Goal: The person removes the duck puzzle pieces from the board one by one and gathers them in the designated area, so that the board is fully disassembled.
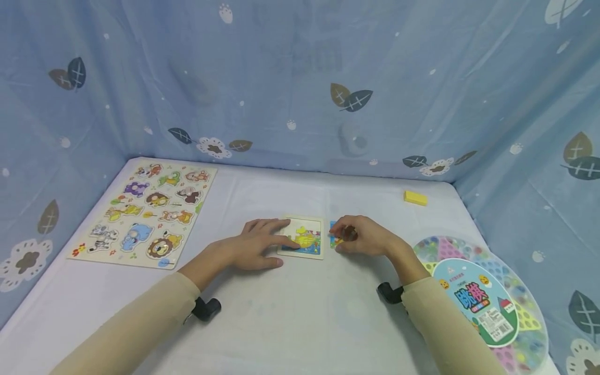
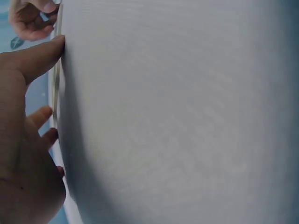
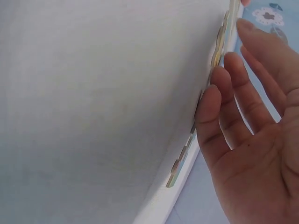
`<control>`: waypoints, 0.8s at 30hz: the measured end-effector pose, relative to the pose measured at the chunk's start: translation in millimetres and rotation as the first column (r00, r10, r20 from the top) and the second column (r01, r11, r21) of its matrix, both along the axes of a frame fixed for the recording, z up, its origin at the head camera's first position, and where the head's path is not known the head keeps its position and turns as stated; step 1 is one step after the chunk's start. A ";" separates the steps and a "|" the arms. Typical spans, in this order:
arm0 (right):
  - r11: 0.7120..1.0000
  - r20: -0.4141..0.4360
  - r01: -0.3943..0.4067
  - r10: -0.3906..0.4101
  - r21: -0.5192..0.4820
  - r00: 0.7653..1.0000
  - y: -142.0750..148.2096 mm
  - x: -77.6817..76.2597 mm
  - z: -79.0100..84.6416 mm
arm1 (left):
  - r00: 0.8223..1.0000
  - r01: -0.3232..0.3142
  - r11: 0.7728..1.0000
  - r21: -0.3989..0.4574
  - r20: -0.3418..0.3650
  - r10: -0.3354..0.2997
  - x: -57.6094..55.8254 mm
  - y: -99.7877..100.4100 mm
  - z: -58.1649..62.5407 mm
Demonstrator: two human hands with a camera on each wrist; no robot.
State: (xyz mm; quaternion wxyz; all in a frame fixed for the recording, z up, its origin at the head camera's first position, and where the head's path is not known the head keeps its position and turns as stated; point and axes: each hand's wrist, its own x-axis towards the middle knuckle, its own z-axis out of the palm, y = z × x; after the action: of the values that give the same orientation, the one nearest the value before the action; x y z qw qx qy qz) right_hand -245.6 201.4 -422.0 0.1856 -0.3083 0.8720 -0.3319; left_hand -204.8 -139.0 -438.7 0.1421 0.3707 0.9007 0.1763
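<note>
A small wooden-framed jigsaw puzzle (image 1: 322, 240) with a yellow duck-like figure on blue lies mid-table in the head view. My left hand (image 1: 260, 245) rests over its left side, fingers extended across the picture and thumb on the cloth. Just right of the frame, my right hand (image 1: 365, 235) bends over loose blue puzzle pieces (image 1: 333, 241), its fingertips down at them. The right wrist view shows loose pieces (image 3: 218, 44) edge-on along the table, with the right fingers loosely bent at them and the thumb apart. In the left wrist view the left thumb (image 2: 51, 49) reaches the frame's edge.
A large animal puzzle board (image 1: 154, 213) lies at the left. At the right, near my right forearm, is a round Chinese checkers box (image 1: 473, 302). A yellow block (image 1: 415, 198) sits at the back right. Blue patterned curtains (image 1: 281, 78) enclose the white table.
</note>
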 end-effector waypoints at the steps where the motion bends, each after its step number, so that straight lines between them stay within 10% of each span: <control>1: 1.000 -0.004 0.002 -0.002 -0.006 1.000 -0.2 -0.2 0.1 | 1.000 -0.004 1.000 0.002 -0.002 0.004 -0.3 -0.2 -0.3; 24: 0.998 -0.062 -0.055 0.052 -0.045 0.997 -51.9 -5.6 9.2 | 0.997 -0.025 1.000 -0.004 0.072 0.026 -4.6 1.1 -6.4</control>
State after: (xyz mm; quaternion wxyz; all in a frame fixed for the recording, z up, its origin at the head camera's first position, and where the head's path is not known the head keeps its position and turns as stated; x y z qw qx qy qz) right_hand -251.2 149.5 -412.8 0.1607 -0.3455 0.8607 -0.3375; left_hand -209.4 -137.9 -445.0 0.1727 0.3524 0.8999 0.1900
